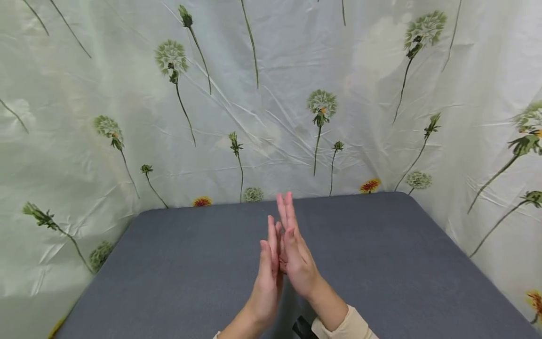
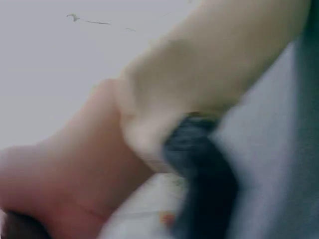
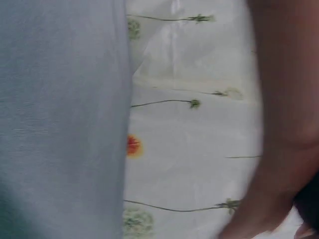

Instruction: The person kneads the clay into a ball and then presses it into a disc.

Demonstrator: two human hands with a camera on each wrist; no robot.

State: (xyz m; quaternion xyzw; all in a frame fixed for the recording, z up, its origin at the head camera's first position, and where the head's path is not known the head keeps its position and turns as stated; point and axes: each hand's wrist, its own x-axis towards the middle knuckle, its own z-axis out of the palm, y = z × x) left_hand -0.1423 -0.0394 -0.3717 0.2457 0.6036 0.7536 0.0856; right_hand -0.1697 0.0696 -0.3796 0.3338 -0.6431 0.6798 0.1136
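Over the near part of a dark grey table [image 1: 190,263], my left hand [image 1: 267,275] and right hand [image 1: 298,261] meet palm to palm in the head view. Their fingers are straight and point up and away, with the right fingertips reaching higher than the left. Whether the palms touch along their whole length I cannot tell. Neither hand shows any object in it. A beige sleeve [image 2: 209,59] and a dark strap-like piece [image 2: 204,164] appear blurred in the left wrist view, beside a hand [image 2: 65,184]. Bare skin of an arm [image 3: 291,94] fills the right side of the right wrist view.
A pale curtain [image 1: 271,117] printed with dandelions and orange flowers hangs behind the table and along both sides. The table's far edge has rounded corners. A small black object [image 1: 302,327] sits by the right cuff [image 1: 343,325] at the bottom.
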